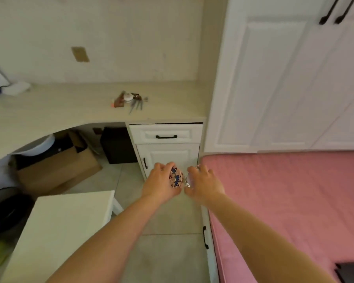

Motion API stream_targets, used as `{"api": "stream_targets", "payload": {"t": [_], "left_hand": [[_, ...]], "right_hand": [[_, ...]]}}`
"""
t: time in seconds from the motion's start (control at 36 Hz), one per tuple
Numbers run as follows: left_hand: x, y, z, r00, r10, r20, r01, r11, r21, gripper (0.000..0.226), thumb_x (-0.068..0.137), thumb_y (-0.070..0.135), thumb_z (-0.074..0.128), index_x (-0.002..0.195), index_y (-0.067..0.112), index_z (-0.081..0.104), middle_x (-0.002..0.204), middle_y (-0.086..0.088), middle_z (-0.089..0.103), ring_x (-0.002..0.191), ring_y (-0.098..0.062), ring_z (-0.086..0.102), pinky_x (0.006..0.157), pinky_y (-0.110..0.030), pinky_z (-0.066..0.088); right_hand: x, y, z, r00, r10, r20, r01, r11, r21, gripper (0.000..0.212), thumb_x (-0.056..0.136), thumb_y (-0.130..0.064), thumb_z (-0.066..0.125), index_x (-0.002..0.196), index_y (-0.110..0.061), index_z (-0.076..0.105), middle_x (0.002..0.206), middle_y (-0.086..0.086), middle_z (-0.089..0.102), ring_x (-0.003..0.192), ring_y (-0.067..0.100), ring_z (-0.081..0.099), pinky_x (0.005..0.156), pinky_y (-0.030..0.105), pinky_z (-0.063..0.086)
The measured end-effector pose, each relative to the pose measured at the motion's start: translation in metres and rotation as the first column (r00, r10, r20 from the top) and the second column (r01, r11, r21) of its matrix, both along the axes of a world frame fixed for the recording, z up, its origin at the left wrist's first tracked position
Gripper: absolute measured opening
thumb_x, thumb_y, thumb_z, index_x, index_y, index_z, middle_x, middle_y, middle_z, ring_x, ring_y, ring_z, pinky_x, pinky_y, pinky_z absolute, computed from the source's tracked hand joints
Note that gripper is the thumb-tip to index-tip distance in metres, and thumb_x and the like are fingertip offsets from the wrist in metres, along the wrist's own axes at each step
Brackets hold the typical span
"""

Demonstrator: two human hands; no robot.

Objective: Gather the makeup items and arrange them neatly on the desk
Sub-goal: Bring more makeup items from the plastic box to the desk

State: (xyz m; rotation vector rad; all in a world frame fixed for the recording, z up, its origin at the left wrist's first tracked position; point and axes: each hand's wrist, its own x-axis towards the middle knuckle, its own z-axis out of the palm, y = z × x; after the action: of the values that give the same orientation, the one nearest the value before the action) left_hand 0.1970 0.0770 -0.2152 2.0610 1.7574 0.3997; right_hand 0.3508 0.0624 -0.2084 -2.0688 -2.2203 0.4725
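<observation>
Fingers [161, 167] of the left hand [161, 180] curl closed around a small patterned object with blue and pinkish marks [175, 177], perhaps a makeup pouch or case; the blur does not let me tell which. The right hand [204, 184], just beside the left one, has its fingers bent around a small round object with a shiny clear rim [189, 179], maybe a compact mirror. Both hands hold their things in the air, above the pale tiled floor [168, 252] and in front of the white cabinet door with a dark handle [168, 158].

The pale wooden desk top [70, 107] is the landmark. Both held items are below its front edge and well apart from it. On the desk, near its right end, lies a small loose heap of makeup items [131, 100]: thin stick shapes, a brown piece and a white round piece. They touch each other in disorder. The pink quilted bed cover [284, 201] is right of the desk, beside the right hand.

I judge the carrying is under way and the arranging not yet done. The risks are these: the two hands are very close, so one item can knock the other and fall on the hard tiles, and the shiny round one may crack. Setting things down on the heap could also scatter the thin sticks, which may roll off the desk edge.
</observation>
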Motion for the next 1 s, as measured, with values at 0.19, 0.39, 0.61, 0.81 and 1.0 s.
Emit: {"api": "stream_targets", "payload": {"t": [0.19, 0.39, 0.61, 0.81, 1.0], "left_hand": [[-0.032, 0.058, 0.005, 0.994, 0.105, 0.002, -0.105, 0.994, 0.02, 0.081, 0.07, 0.042, 0.075, 0.138, 0.031, 0.032, 0.127, -0.004, 0.036, 0.113, -0.02, 0.047, 0.09, -0.031, 0.046], [-0.076, 0.134, 0.008, 0.991, 0.132, 0.01, -0.132, 0.991, 0.03, 0.081, 0.072, 0.04, 0.074, 0.14, 0.029, 0.031, 0.129, -0.005, 0.037, 0.113, -0.021, 0.049, 0.089, -0.029, 0.048], [-0.138, 0.233, 0.026, 0.995, 0.098, -0.013, -0.097, 0.993, 0.071, 0.082, 0.07, 0.043, 0.074, 0.139, 0.03, 0.031, 0.129, -0.005, 0.036, 0.113, -0.02, 0.048, 0.088, -0.029, 0.048], [-0.176, 0.293, 0.022, 0.995, 0.067, -0.076, -0.058, 0.992, 0.114, 0.079, 0.073, 0.041, 0.071, 0.139, 0.027, 0.03, 0.127, -0.006, 0.038, 0.111, -0.02, 0.049, 0.09, -0.027, 0.048], [-0.195, 0.349, 0.014, 0.982, 0.069, -0.173, -0.054, 0.994, 0.091, 0.075, 0.077, 0.043, 0.066, 0.139, 0.028, 0.027, 0.128, -0.007, 0.038, 0.112, -0.021, 0.049, 0.094, -0.027, 0.046]], "right_hand": [[-0.026, 0.075, 0.006, 0.995, 0.102, 0.025, -0.101, 0.995, -0.004, 0.059, 0.081, -0.042, 0.055, 0.133, -0.028, 0.033, 0.132, 0.007, 0.037, 0.118, 0.033, 0.042, 0.092, 0.04, 0.046], [-0.072, 0.162, 0.012, 0.993, 0.114, 0.022, -0.115, 0.993, 0.034, 0.06, 0.081, -0.043, 0.056, 0.134, -0.029, 0.031, 0.133, 0.006, 0.037, 0.116, 0.032, 0.043, 0.089, 0.039, 0.045], [-0.134, 0.254, 0.022, 0.993, 0.07, -0.093, -0.066, 0.997, 0.052, 0.058, 0.08, -0.043, 0.058, 0.132, -0.03, 0.036, 0.133, 0.004, 0.039, 0.117, 0.03, 0.044, 0.091, 0.039, 0.045], [-0.17, 0.317, 0.028, 0.991, 0.082, -0.108, -0.076, 0.995, 0.064, 0.059, 0.083, -0.043, 0.056, 0.136, -0.03, 0.034, 0.136, 0.006, 0.038, 0.121, 0.031, 0.042, 0.095, 0.039, 0.043], [-0.193, 0.378, 0.024, 0.988, 0.106, -0.116, -0.099, 0.993, 0.066, 0.058, 0.084, -0.044, 0.056, 0.135, -0.029, 0.035, 0.136, 0.006, 0.038, 0.119, 0.032, 0.044, 0.093, 0.037, 0.043]]}}
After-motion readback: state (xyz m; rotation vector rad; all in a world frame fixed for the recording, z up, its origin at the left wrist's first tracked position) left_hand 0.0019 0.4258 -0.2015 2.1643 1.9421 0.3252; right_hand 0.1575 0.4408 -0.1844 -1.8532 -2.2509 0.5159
